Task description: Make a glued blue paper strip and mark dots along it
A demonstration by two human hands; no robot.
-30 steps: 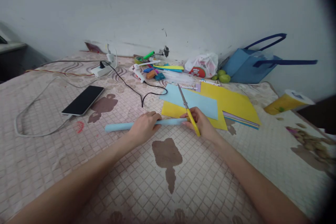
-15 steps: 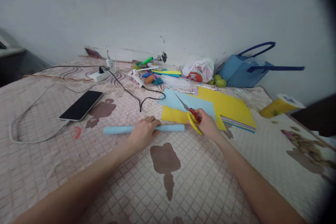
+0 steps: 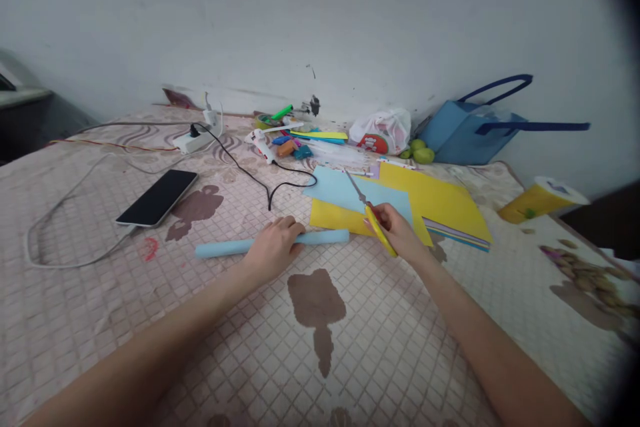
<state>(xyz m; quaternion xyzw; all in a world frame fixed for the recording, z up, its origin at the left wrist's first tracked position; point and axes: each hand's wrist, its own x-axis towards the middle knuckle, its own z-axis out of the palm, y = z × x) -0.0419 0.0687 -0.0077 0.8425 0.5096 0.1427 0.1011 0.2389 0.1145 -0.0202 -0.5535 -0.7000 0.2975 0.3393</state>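
A light blue paper roll (image 3: 225, 249) lies crosswise on the patterned tablecloth. My left hand (image 3: 275, 245) is closed over its middle, with an end showing on either side. To the right, my right hand (image 3: 397, 232) grips scissors (image 3: 381, 232) with yellow and red handles. Their blades look closed and point away from me, over a light blue sheet (image 3: 345, 188). That sheet overlaps a yellow sheet (image 3: 336, 217). The scissors are apart from the roll, and my fingers partly hide the handles.
A tablet (image 3: 159, 199) on a white cable lies at left, near a power strip (image 3: 193, 140). Behind sit a glue gun (image 3: 261, 145), a plastic bag (image 3: 381, 132) and a blue bag (image 3: 473, 137). More yellow sheets (image 3: 435, 193) and a yellow-wrapped roll (image 3: 540, 200) are at right.
The scissors have turned in my right hand, their handles now seen more edge-on and slightly further right. The right end of the paper roll has tilted a little away from me under my left hand.
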